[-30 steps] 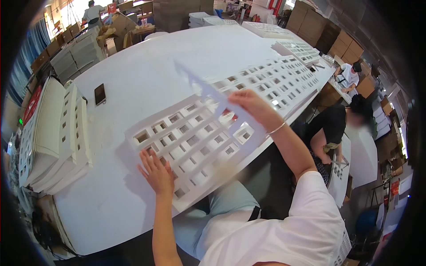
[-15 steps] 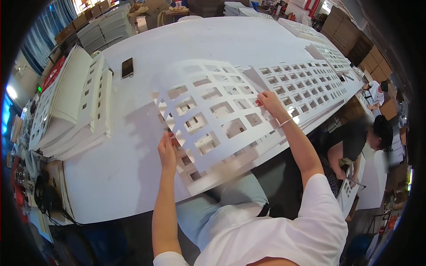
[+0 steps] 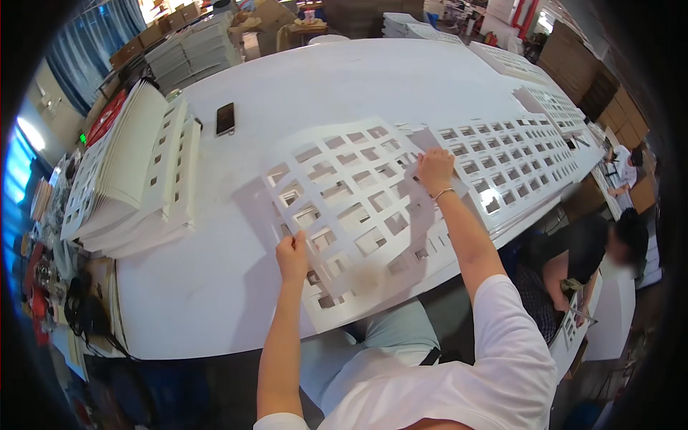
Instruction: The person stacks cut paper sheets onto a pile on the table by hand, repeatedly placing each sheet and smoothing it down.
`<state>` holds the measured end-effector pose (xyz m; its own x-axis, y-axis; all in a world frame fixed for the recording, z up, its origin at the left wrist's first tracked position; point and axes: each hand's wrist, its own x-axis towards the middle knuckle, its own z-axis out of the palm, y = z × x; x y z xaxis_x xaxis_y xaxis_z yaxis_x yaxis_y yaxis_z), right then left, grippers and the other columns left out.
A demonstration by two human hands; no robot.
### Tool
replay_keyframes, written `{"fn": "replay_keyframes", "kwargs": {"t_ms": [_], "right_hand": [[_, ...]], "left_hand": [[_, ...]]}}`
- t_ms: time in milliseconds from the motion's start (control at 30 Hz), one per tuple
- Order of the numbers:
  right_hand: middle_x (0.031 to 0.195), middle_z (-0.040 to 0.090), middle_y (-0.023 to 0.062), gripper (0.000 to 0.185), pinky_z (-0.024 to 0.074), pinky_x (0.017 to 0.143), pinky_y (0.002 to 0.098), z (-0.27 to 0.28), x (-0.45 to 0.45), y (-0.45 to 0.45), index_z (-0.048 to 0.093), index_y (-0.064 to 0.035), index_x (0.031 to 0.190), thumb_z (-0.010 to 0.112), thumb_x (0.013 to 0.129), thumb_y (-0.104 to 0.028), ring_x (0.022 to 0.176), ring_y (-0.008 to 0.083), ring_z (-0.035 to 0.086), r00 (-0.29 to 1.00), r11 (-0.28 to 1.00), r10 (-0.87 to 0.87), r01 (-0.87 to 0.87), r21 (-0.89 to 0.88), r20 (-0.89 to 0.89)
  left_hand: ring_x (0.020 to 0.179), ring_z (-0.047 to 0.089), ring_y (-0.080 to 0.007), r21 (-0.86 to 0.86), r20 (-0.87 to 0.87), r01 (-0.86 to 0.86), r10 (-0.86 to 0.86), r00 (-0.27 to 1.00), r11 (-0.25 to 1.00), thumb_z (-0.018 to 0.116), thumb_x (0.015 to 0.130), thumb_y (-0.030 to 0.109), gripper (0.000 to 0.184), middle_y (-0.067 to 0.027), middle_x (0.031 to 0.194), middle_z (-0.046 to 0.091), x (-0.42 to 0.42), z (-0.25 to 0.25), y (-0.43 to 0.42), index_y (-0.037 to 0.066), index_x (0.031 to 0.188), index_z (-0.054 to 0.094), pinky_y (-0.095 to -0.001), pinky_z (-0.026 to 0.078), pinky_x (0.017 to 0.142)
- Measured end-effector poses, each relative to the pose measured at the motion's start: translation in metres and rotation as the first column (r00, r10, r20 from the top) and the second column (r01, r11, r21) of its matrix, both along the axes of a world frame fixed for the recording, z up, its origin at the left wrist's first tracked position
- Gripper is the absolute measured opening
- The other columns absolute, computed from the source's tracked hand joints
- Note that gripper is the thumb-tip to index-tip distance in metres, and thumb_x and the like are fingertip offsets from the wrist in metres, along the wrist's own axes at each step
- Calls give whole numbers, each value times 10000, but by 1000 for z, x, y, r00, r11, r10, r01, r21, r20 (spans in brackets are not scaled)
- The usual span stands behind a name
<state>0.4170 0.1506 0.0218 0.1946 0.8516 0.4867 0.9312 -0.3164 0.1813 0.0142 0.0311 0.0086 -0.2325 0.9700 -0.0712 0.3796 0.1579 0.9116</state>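
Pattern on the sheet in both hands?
The sheet has rows of rectangular cutouts; best seen in the head view.

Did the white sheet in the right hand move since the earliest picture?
Yes: judged against the phone on the table, the sheet has come leftward and nearer the wearer's body.

smooth card sheet (image 3: 345,231), glossy phone screen (image 3: 226,119), cloth curtain (image 3: 104,46)

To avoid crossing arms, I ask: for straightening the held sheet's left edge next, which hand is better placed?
Left, I would judge: the left hand is at that edge of the sheet, while the right hand is at the opposite side.
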Motion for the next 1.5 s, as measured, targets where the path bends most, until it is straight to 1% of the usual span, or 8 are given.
{"fn": "replay_keyframes", "kwargs": {"t_ms": [300,467,700,867,1067,1267,1333,1500], "right_hand": [[1075,710,216,440,511,847,459,49,30,-19,616,43,1099,643,931,-363,982,392,681,720,975,220,-151,160,-658],[886,667,81,431,481,705,317,45,48,-76,652,61,1094,702,920,-330,783,152,597,456,976,216,-137,172,-863],[805,591,23,437,433,654,276,-20,50,-105,663,47,1077,716,925,-360,718,110,500,535,983,102,-186,1,-839],[1035,682,209,438,511,891,457,-29,54,-99,642,17,1165,714,911,-333,987,371,662,761,983,22,-135,-125,-648],[1263,589,192,525,454,990,446,9,-17,-120,523,-30,1333,697,915,-295,1156,368,573,972,972,191,-168,167,-138],[1321,598,141,605,403,1077,465,46,-163,-189,587,-47,1284,808,721,-27,1275,359,532,424,606,764,-730,317,-486],[1433,536,148,584,324,1174,495,43,-208,-229,559,-55,1353,755,816,-177,1389,329,455,178,261,884,-955,141,-432],[1512,476,126,657,314,1180,521,-7,-245,-267,506,-36,1433,716,840,-225,1454,305,387,206,244,794,-970,-10,-572]], "left_hand": [[672,549,-127,-83,568,0,48,822,997,535,1038,376,424,-50,710,608,-24,18,-9,-6,881,630,-286,450,634],[675,584,-96,32,685,100,-95,722,994,453,1053,485,494,-30,718,612,-35,17,-20,37,977,647,-267,475,626],[659,596,-124,20,581,195,-171,796,981,409,1048,553,610,-48,738,640,-37,19,-28,28,868,663,-291,474,619],[741,598,-94,58,610,167,-167,775,984,563,1008,368,416,-37,842,670,-35,16,-28,-28,997,692,-264,476,654],[660,527,-54,71,506,225,-229,832,972,608,956,272,312,12,735,620,-38,12,-29,-1,835,694,-248,392,573],[638,513,-48,70,527,213,-217,822,975,609,939,243,292,18,714,609,-38,8,-27,1,798,693,-250,370,549],[640,517,-49,65,498,223,-225,837,973,609,938,231,283,19,711,609,-40,8,-26,0,798,694,-249,379,556],[613,455,-50,164,324,215,-258,910,963,626,919,210,269,3,647,593,-41,-16,-24,-20,787,665,-253,370,537]]}}
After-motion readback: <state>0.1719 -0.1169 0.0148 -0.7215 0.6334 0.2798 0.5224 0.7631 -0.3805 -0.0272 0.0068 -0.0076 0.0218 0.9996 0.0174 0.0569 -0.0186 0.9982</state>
